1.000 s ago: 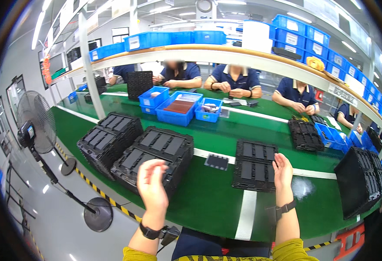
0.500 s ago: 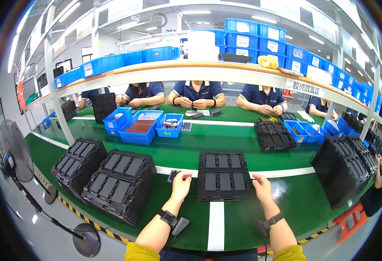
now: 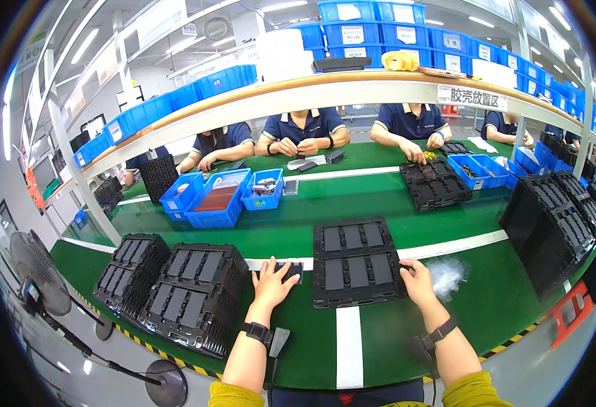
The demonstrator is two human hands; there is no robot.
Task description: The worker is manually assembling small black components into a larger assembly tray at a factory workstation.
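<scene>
A black plastic tray with two rows of dark rectangular plates lies on the green bench in front of me. My right hand is at the tray's right edge, with thumb and fingers closed on its rim. To the left of the tray, my left hand lies with fingers spread over a small dark flat piece. The fingers partly cover that piece, which is apart from the tray. Both wrists wear black bands with small dark devices.
Stacks of filled black trays stand at left and right. Crumpled clear plastic lies beyond my right hand. Blue bins line the far side, where co-workers sit. A shelf with blue boxes crosses above. A fan stands at left.
My left hand has opened from curled fingers and come down flat over the small dark piece. My right hand has met the tray's right edge. The view has shifted slightly.
</scene>
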